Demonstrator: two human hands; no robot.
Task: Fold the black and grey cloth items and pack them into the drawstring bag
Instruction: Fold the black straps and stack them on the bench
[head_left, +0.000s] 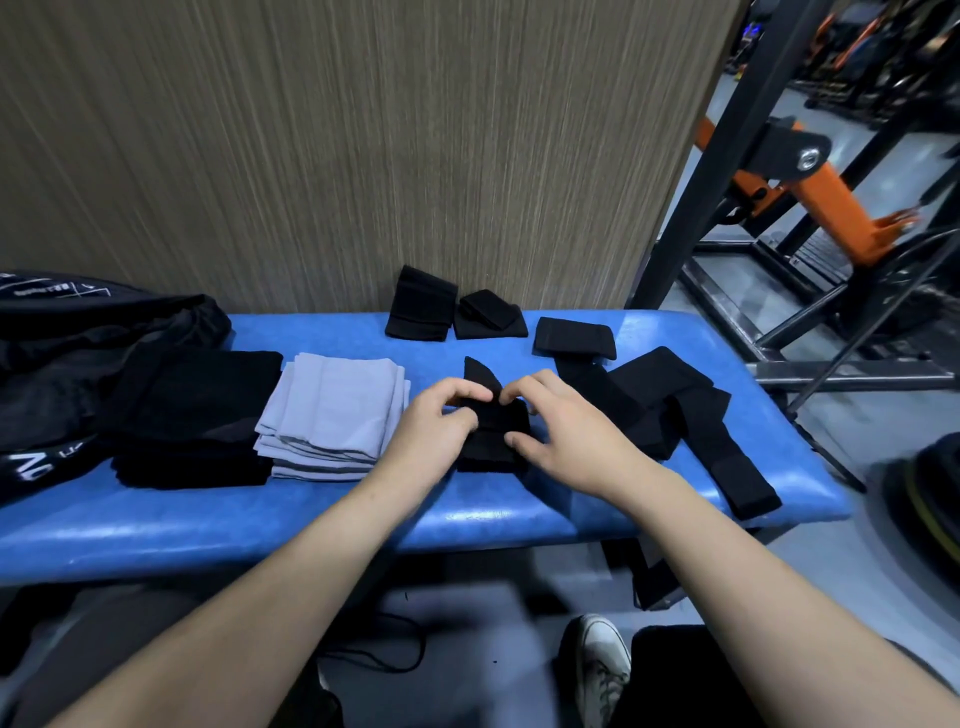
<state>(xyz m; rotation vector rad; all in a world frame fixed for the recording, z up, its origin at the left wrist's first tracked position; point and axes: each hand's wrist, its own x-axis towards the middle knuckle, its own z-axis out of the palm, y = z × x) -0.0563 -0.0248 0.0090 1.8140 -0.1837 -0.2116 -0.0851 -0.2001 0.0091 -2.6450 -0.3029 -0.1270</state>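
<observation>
Both hands mid-bench, left hand (439, 415) and right hand (563, 431) pinching black cloth (493, 431) on blue bench (311, 514), grey stack (332, 410) just left, bag (78, 353) far left

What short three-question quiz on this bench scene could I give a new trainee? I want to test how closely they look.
1. True or false: both hands hold the black cloth piece.
2. Which stack lies right beside the left hand? A grey cloths, B white towels, C red socks.
3. What colour is the bench?

Key: 1 true, the left and the right hand both pinch it. 2 A. 3 blue.
</observation>
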